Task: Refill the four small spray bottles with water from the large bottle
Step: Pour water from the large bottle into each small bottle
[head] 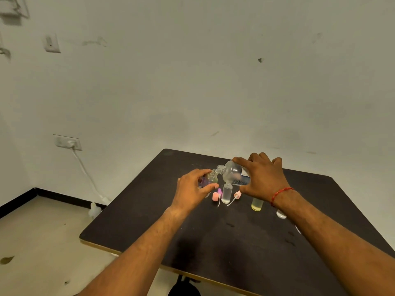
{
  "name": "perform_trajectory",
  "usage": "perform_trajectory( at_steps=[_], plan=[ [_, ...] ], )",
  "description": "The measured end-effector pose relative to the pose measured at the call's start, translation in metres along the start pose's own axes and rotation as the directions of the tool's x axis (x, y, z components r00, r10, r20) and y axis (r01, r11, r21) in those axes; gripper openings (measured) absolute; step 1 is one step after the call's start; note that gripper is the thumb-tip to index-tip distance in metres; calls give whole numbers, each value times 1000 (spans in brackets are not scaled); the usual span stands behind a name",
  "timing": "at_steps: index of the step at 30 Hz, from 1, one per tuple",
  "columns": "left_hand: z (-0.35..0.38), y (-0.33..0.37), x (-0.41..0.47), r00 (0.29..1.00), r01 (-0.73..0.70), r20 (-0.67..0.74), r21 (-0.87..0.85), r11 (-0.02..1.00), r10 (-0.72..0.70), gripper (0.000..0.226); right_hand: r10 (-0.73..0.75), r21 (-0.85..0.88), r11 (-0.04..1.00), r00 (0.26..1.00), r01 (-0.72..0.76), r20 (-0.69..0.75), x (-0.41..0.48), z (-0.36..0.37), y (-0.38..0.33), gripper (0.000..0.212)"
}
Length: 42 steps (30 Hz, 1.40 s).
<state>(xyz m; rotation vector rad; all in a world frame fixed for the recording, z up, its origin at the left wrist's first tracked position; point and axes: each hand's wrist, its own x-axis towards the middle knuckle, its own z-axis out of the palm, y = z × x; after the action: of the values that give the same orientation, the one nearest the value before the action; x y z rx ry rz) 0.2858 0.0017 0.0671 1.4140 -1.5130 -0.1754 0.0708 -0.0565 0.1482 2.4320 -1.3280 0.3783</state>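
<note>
My left hand (192, 190) curls round a small purple bottle (210, 178), my right hand (264, 178) grips the tipped large bottle (232, 174), mouths touching, with bare dark table (213, 242) nearer me.

One camera only, worn on my head, wide-angle, facing forward and tilted down. It's close in: my forearms (136, 248) rise from the bottom edge to my left hand (192, 186) and right hand (264, 178) mid-frame over the dark table (224, 242), with the wall (213, 82) filling the upper half.
</note>
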Motion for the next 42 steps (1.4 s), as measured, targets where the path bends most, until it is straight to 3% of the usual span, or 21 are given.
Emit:
perform_trajectory(
  at_steps=[15,42],
  plan=[
    [-2,13,3,1000,-1,17,31,1000,0,54,-51,-129,991,998,47,-32,9,-11,7,85],
    [-6,19,4,996,77,45,33,996,-78,55,-119,-203,973,993,112,-25,18,-28,0,77]
  ],
)
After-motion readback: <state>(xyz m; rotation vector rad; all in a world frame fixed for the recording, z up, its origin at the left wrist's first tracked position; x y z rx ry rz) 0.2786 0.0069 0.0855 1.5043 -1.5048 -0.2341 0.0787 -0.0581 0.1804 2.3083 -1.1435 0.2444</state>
